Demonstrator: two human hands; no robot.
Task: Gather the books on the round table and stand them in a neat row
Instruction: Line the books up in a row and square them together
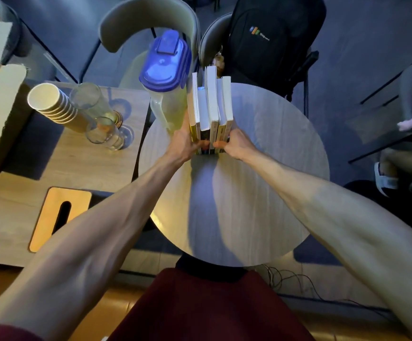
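Several books [211,104] stand upright side by side on the far part of the round grey-wood table [274,168], spines toward me, white page edges on top. My left hand [184,143] presses against the left side of the row, thumb across the spines. From the other side, my right hand [235,143] clamps the row, its thumb on the spines too. Both hands squeeze the books together. The books' bottom edges are hidden behind my thumbs.
A clear pitcher with a blue lid [166,77] stands just left of the books at the table's edge. A side table on the left carries stacked paper cups [52,102] and glasses [101,119]. A black backpack [271,38] sits on a chair behind.
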